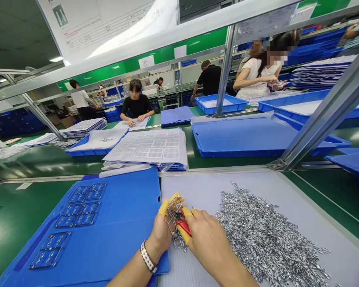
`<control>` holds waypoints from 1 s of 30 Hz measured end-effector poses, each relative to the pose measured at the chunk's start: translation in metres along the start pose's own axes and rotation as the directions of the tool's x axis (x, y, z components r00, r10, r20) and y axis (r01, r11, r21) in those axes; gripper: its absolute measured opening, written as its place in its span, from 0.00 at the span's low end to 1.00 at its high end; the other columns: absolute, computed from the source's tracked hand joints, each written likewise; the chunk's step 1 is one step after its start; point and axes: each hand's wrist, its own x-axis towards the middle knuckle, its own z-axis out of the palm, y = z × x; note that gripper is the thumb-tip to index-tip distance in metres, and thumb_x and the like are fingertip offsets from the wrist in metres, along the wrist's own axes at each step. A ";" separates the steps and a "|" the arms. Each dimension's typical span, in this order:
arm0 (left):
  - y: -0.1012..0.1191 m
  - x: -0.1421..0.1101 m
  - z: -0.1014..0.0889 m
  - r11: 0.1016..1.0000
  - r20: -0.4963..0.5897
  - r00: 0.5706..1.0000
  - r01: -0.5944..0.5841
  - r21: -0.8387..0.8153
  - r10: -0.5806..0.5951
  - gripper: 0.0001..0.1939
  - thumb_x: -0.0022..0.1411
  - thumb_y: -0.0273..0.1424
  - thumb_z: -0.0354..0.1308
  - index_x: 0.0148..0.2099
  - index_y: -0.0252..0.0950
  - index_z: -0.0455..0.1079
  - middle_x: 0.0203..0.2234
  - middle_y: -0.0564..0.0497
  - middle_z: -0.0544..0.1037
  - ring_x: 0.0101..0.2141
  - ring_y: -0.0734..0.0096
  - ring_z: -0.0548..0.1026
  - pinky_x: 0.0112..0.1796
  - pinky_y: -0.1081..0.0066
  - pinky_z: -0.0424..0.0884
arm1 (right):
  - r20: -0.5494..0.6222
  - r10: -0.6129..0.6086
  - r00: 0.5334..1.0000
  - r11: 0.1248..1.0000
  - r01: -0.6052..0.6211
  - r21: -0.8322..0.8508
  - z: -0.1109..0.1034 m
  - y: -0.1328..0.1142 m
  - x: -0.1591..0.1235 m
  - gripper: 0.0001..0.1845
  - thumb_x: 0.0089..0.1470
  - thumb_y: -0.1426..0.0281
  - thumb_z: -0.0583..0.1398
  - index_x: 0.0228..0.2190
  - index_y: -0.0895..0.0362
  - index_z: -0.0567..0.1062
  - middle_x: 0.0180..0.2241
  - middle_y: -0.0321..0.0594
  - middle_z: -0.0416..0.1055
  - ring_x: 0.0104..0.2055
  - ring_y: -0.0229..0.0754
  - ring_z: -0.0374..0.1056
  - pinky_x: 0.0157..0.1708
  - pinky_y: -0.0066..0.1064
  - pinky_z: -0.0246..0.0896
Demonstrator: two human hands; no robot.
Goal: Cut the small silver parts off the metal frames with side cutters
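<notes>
My left hand, with yellow finger covers and a patterned bracelet at the wrist, grips a small metal frame that holds small parts. Closed around red-handled pliers is my right hand, also in yellow finger covers. The pliers' tip reaches toward the frame; whether it touches cannot be made out. Below both hands lies a small heap of shiny metal pieces. To the right a big pile of similar pieces spreads over a white sheet. Several dark wire frames rest on the blue board at left.
Behind the work surface stand a stack of white patterned sheets and a large blue tray. A slanted metal post rises at right. Across the bench, a person in black and a person in white handle parts.
</notes>
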 end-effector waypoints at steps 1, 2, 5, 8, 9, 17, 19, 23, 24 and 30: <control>0.000 -0.001 0.001 1.000 0.015 1.000 0.020 -0.007 -0.020 0.23 0.62 0.43 0.51 0.51 0.33 0.72 0.46 0.43 0.76 0.47 0.56 0.71 0.50 0.62 0.63 | -0.017 -0.003 1.000 1.000 0.002 -0.008 0.000 0.001 -0.002 0.17 0.53 0.71 0.57 0.46 0.56 0.70 0.32 0.42 0.73 0.34 0.46 0.69 0.32 0.36 0.57; 0.000 -0.002 0.002 0.999 0.035 0.998 0.047 -0.019 -0.047 0.24 0.62 0.43 0.51 0.51 0.32 0.72 0.47 0.42 0.76 0.47 0.56 0.71 0.49 0.62 0.63 | -0.027 -0.001 1.000 1.000 0.001 -0.010 -0.001 0.004 -0.004 0.16 0.52 0.70 0.57 0.45 0.56 0.71 0.32 0.42 0.73 0.34 0.46 0.68 0.32 0.36 0.57; 0.000 -0.004 0.005 0.985 0.100 0.984 0.152 -0.078 -0.144 0.25 0.62 0.44 0.49 0.51 0.31 0.71 0.49 0.41 0.74 0.45 0.57 0.72 0.45 0.63 0.66 | -0.031 0.022 0.999 1.000 -0.022 0.003 -0.003 0.017 -0.009 0.15 0.52 0.69 0.58 0.43 0.54 0.71 0.34 0.41 0.73 0.36 0.47 0.68 0.34 0.37 0.56; 0.001 -0.005 0.007 0.972 0.127 0.974 0.204 -0.113 -0.189 0.24 0.63 0.44 0.48 0.51 0.32 0.71 0.50 0.41 0.73 0.43 0.59 0.72 0.41 0.63 0.68 | -0.039 0.080 0.996 0.997 -0.080 -0.008 -0.004 0.029 -0.012 0.17 0.53 0.67 0.57 0.45 0.54 0.70 0.35 0.42 0.74 0.38 0.48 0.68 0.35 0.38 0.56; 0.001 -0.005 0.008 0.971 0.133 0.972 0.209 -0.118 -0.193 0.24 0.63 0.43 0.48 0.51 0.32 0.71 0.50 0.41 0.73 0.44 0.59 0.72 0.40 0.63 0.68 | -0.037 0.095 0.995 0.995 -0.095 -0.014 -0.004 0.032 -0.011 0.17 0.53 0.66 0.58 0.45 0.55 0.70 0.35 0.42 0.74 0.38 0.48 0.68 0.36 0.38 0.56; -0.001 -0.008 0.009 0.976 0.113 0.974 0.205 -0.076 -0.196 0.24 0.63 0.43 0.47 0.52 0.32 0.70 0.49 0.41 0.73 0.47 0.57 0.71 0.42 0.65 0.67 | 0.047 0.134 0.990 0.991 -0.134 -0.008 -0.003 0.026 -0.005 0.13 0.53 0.66 0.58 0.42 0.54 0.72 0.35 0.41 0.74 0.38 0.48 0.68 0.36 0.37 0.56; -0.002 -0.007 0.008 0.981 0.089 0.979 0.188 -0.055 -0.183 0.24 0.63 0.43 0.48 0.52 0.32 0.70 0.50 0.41 0.73 0.50 0.56 0.69 0.43 0.64 0.67 | 0.061 0.141 0.988 0.990 -0.140 -0.010 -0.004 0.024 -0.005 0.13 0.54 0.66 0.58 0.42 0.54 0.72 0.35 0.42 0.74 0.38 0.48 0.68 0.36 0.37 0.56; -0.004 -0.006 0.009 0.993 0.069 0.991 0.116 0.015 -0.116 0.23 0.62 0.43 0.50 0.52 0.33 0.71 0.50 0.42 0.73 0.54 0.54 0.65 0.47 0.62 0.65 | 0.079 0.139 0.987 0.990 -0.138 -0.027 -0.006 0.023 -0.004 0.12 0.54 0.67 0.58 0.41 0.54 0.72 0.34 0.42 0.73 0.37 0.47 0.69 0.35 0.36 0.56; -0.004 -0.007 0.009 0.994 0.068 0.992 0.103 0.031 -0.105 0.23 0.62 0.43 0.50 0.52 0.33 0.71 0.50 0.42 0.73 0.54 0.53 0.65 0.48 0.61 0.65 | 0.078 0.138 0.987 0.990 -0.136 -0.038 -0.007 0.022 -0.003 0.11 0.53 0.68 0.58 0.41 0.55 0.72 0.33 0.42 0.73 0.36 0.47 0.69 0.34 0.35 0.55; 0.002 -0.006 0.009 0.987 0.118 0.984 0.142 -0.072 -0.133 0.24 0.62 0.43 0.48 0.51 0.31 0.71 0.50 0.39 0.73 0.54 0.50 0.65 0.48 0.56 0.66 | 0.017 0.128 0.992 0.991 -0.127 -0.029 -0.005 0.030 -0.012 0.15 0.53 0.67 0.59 0.44 0.54 0.71 0.34 0.42 0.73 0.38 0.48 0.67 0.36 0.37 0.53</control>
